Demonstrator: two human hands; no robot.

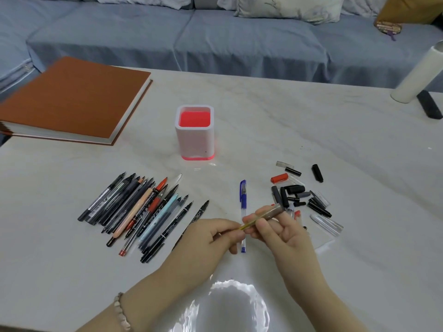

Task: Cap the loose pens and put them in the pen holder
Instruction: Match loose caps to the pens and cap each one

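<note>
My left hand grips the lower end of a thin yellowish pen. My right hand pinches a greyish-brown cap that sits over the pen's upper end. A capped blue pen lies on the table just behind both hands. Several uncapped pens lie in a row at the left. Loose caps, black, red and clear, are scattered at the right. The white pen holder with a red inside stands upright further back.
A thick brown book lies at the table's back left. A white cylinder and a black object stand at the back right. A blue-covered sofa runs behind the marble table.
</note>
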